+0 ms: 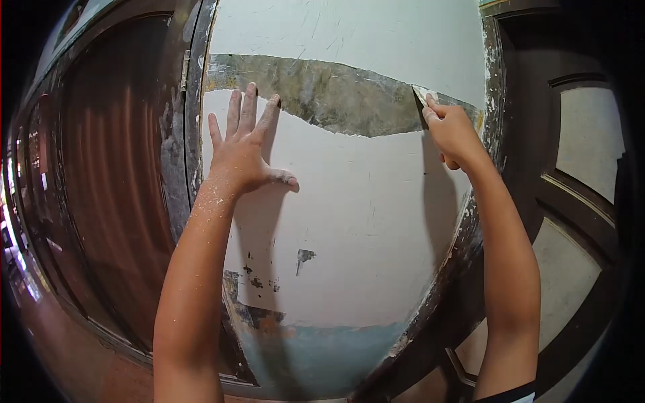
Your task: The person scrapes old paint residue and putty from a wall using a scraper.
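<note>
My left hand [243,149] is spread flat against the white coating of a wall panel [349,215], its fingertips reaching a bare grey-brown band [336,94]. White dust clings to these fingers and the forearm. At the band's upper right edge, my right hand [453,131] is closed around a small scraper [422,94]. Its white-smeared blade meets the border of the upper coating [349,33]; the handle is mostly hidden in my fist. The lower coating's top edge is ragged.
Dark wooden frames with chipped white flecks border the panel. A dark door [557,40] with pale panels stands right; reddish-brown curtain-like folds [121,168] are on the left. Low on the panel are dark bare patches [259,316] and a blue-green strip [322,356].
</note>
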`<state>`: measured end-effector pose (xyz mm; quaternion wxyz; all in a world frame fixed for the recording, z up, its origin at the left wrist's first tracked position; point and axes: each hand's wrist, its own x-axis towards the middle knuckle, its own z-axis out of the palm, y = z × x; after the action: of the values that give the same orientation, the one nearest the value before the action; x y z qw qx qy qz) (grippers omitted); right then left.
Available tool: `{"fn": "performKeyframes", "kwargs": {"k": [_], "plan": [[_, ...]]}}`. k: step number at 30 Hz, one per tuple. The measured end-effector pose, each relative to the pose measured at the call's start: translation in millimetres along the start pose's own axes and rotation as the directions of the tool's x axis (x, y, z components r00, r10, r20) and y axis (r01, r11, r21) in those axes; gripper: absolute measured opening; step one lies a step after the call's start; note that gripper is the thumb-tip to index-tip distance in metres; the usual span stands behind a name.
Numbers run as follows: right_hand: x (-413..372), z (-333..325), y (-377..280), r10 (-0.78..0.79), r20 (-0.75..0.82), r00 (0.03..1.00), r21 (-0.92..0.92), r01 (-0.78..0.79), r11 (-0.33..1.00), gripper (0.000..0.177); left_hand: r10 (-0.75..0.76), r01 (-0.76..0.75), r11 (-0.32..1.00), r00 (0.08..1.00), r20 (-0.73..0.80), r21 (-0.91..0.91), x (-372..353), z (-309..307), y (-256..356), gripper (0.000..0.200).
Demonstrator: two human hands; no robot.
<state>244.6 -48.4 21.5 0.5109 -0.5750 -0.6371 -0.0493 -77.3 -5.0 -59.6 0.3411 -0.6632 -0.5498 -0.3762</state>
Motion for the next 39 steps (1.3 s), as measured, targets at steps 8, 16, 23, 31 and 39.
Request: {"fn": "performKeyframes", "kwargs": {"k": [8, 16, 23, 31, 39], "plan": [[-7, -1, -6, -0.003, -0.02, 1.0, -0.005, 0.003, 1.0, 0.046, -0.003, 0.004, 1.0, 0.999, 0.032, -0.027, 2, 2, -3, 0.165], [-7, 4, -22, 0.005, 0.001, 1.0, -0.055, -0.005, 0.998, 0.048, 0.051, -0.05, 0.998, 0.996, 0.074, -0.026, 3, -2, -9, 0.175], [-15, 14, -34, -0.021, 0.001, 1.0, -0.022, 0.021, 1.0, 0.047, 0.05, -0.046, 0.996, 0.997, 0.061, -0.073, 2, -2, -9, 0.174], [3, 22, -27, -0.061, 0.019, 0.998, -0.044, 0.062, 0.997, 0.049, 0.04, -0.036, 0.998, 0.997, 0.066, -0.061, -3, -4, -9, 0.17], [-4, 30, -43, -0.033, 0.031, 0.999, -0.086, 0.036, 0.996, 0.045, 0.056, -0.059, 0.998, 0.995, -0.088, -0.033, -10, 10, -21, 0.18]]}}
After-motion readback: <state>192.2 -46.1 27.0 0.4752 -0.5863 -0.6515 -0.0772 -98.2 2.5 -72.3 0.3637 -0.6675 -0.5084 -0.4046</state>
